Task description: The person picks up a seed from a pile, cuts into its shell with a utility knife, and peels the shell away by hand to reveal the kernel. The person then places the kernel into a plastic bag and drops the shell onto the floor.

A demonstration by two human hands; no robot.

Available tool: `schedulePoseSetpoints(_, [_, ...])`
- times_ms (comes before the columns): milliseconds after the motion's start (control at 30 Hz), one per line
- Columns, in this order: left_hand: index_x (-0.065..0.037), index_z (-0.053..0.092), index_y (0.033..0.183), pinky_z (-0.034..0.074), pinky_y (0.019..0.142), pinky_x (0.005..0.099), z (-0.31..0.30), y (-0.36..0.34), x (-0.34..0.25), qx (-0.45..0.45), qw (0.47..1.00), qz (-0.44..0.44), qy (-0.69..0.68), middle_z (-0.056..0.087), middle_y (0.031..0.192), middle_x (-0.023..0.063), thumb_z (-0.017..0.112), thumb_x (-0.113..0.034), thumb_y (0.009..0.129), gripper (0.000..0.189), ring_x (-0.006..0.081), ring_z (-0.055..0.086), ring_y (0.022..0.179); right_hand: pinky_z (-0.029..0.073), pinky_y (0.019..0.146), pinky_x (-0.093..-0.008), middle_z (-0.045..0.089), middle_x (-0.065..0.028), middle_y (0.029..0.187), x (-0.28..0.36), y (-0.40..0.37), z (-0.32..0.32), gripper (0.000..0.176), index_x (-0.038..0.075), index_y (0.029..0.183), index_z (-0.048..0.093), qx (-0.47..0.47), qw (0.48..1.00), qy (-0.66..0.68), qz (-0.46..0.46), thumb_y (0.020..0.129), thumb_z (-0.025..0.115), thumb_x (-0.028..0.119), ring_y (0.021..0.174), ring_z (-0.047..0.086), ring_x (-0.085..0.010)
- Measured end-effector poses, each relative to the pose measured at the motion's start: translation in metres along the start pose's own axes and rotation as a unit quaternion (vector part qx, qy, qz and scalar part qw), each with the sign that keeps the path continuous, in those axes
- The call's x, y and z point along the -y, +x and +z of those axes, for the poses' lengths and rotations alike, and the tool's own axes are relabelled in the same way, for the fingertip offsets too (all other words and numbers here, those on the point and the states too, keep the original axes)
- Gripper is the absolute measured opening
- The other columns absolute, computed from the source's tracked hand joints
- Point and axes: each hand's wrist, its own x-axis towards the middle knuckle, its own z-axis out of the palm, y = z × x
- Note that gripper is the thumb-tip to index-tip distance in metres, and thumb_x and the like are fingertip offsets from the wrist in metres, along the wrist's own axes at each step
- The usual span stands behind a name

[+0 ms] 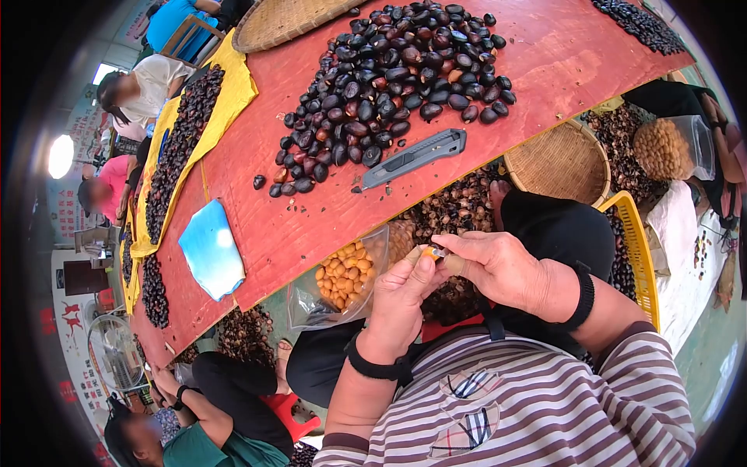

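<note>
L hand (397, 300) & R hand (506, 268) grips pinch yellow kernel (430, 253).

Top (545, 405): long-sleeved, maroon and grey stripes.
Chest: two plaid patches (467, 385).
Cuffs (342, 442): dark maroon trim.
Left hand (401, 300): black wristband (379, 367).
Right hand (506, 268): black wristband.

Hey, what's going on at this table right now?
A person's left hand and right hand pinch a small yellow kernel between their fingertips, beside a clear bag of peeled kernels. A pile of dark nuts and a utility knife lie on the red table. Other people sit along it.
</note>
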Motion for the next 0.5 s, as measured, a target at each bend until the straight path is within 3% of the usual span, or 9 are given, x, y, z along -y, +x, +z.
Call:
schedulePoseSetpoints(300, [0.004, 0.047, 0.108, 0.044, 0.078, 0.0262, 0.0, -0.003, -0.003, 0.01, 0.989, 0.067, 0.134, 0.057, 0.093, 0.0091, 0.047, -0.02, 0.085, 0.033, 0.0152, 0.056, 0.085, 0.047, 0.063, -0.0294, 0.06, -0.0157, 0.079, -0.009, 0.002, 0.0, 0.026, -0.002, 0.102, 0.053, 0.034, 0.98, 0.189, 0.055, 0.078, 0.052, 0.009, 0.074, 0.06, -0.0234])
schedulePoseSetpoints(500, [0.005, 0.051, 0.104, 0.044, 0.072, 0.0219, -0.004, -0.003, 0.0, 0.004, 0.967, 0.131, 0.217, 0.06, 0.084, 0.0078, 0.048, -0.011, 0.084, 0.025, 0.0116, 0.056, 0.077, 0.045, 0.052, -0.0215, 0.059, -0.0049, 0.072, 0.009, 0.011, -0.021, 0.028, 0.002, 0.107, 0.052, 0.153, 0.925, 0.237, 0.254, 0.08, 0.046, 0.005, 0.054, 0.051, -0.0081])
